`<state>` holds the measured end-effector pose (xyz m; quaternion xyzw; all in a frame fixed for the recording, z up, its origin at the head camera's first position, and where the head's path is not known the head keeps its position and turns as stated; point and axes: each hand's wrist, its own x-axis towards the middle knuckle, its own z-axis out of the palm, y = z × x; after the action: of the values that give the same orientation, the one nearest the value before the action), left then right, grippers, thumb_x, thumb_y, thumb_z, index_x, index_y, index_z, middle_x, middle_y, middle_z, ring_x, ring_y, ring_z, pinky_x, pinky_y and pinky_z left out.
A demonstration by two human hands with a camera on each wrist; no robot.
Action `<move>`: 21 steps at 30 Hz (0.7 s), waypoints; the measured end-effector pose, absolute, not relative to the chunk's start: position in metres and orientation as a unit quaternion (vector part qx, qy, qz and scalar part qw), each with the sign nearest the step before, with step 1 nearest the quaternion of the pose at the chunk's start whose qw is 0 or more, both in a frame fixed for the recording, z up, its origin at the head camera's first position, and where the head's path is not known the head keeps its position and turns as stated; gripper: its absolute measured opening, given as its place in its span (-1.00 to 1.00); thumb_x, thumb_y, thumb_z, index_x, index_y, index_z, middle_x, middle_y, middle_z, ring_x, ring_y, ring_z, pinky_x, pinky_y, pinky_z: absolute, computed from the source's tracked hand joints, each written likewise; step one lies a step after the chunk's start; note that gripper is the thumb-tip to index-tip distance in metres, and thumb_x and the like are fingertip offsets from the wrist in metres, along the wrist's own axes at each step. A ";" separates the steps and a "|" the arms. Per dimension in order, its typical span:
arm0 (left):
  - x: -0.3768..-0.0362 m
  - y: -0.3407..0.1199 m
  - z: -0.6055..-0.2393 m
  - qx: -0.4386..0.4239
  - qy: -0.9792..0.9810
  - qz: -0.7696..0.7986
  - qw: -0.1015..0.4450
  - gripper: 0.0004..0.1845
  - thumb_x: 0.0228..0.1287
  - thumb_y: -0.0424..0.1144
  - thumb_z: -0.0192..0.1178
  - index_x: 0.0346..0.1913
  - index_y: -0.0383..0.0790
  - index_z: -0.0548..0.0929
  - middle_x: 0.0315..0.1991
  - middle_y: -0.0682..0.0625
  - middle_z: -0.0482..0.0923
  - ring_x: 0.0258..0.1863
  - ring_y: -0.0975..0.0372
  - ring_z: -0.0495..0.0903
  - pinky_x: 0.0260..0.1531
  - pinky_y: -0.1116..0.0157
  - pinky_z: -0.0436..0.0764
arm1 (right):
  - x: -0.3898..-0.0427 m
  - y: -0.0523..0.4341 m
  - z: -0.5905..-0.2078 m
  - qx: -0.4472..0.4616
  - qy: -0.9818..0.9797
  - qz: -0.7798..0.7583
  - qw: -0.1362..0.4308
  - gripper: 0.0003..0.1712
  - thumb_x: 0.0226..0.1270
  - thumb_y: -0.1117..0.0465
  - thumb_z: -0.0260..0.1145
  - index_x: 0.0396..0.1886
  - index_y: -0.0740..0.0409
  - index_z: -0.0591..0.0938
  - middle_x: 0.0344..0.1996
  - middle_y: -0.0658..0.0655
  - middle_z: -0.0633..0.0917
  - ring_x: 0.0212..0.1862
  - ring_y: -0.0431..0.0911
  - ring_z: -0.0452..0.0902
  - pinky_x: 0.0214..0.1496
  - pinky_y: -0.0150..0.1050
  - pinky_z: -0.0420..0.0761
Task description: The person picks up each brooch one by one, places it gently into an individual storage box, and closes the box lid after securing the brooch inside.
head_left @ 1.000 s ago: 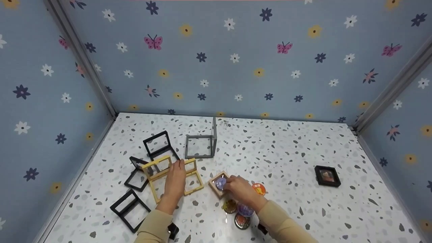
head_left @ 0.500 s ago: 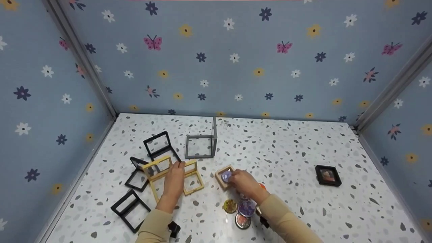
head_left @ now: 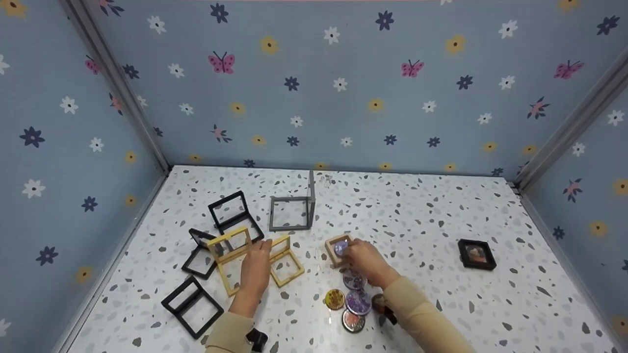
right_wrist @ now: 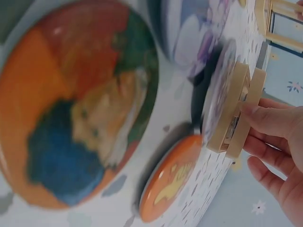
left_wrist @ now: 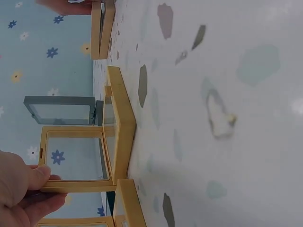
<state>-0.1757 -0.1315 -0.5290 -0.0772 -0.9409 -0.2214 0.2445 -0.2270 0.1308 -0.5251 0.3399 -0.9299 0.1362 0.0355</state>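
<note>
- Wood-coloured case (head_left: 330, 255) sat near the middle of the surface (head_left: 490, 314), a purple badge (head_left: 340, 247) visible inside; its two halves lay nearly together, with a narrow gap in the right wrist view. Whether it was latched, or bore its weight on the surface, I could not tell.
- The right hand (head_left: 368, 263) pinched that case at one side, thumb against fingers, drawn in to its thickness.
- The left hand (head_left: 256, 269) had its fingers closed on the raised lid of the smaller yellow frame (head_left: 286, 280), which was open.
- Loose badges lay just beside the right hand and sleeve: a yellow one (head_left: 335, 299), two purple-patterned ones, a reddish one (head_left: 353, 321), an orange one (right_wrist: 173, 179) and a picture badge (right_wrist: 80, 104).
- A larger yellow frame (head_left: 226, 280), three black frames (head_left: 189, 300) and a grey frame (head_left: 311, 213) stood open farther out, nothing visible inside them.
- Well apart at the right, a closed black case (head_left: 477, 255) held a picture.
- Judging by this, one case looked finished and the wood-coloured one nearly so; six open frames and the loose badges were left.
</note>
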 end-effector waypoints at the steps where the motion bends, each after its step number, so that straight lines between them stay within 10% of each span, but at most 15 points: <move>1: -0.175 -0.130 -0.529 -0.075 -0.939 -0.226 0.247 -0.71 -0.03 -0.68 0.12 -0.18 -0.46 0.54 -0.30 -0.25 0.50 -0.28 -0.02 0.53 -0.44 0.23 0.58 | -0.227 0.132 -0.525 0.333 -0.932 0.139 0.031 -0.87 -0.05 0.26 0.38 -0.42 0.18 0.68 -0.44 0.12 0.61 -0.37 -0.05 0.52 -0.27 -0.24 0.55; 21: -0.164 -0.113 -0.533 -0.057 -0.911 -0.298 0.279 -0.84 0.03 -0.51 0.20 -0.26 -0.45 0.60 -0.38 -0.20 0.55 -0.35 0.02 0.56 -0.41 0.21 0.57 | -0.236 0.155 -0.523 0.275 -0.951 0.142 0.027 -0.86 -0.09 0.35 0.38 -0.42 0.20 0.68 -0.45 0.14 0.61 -0.36 -0.01 0.52 -0.25 -0.17 0.53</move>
<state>-0.1638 -0.1127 -0.5329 -0.0566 -0.9112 -0.2977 0.2792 -0.2355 0.1554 -0.5231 0.2748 -0.9506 0.1417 0.0273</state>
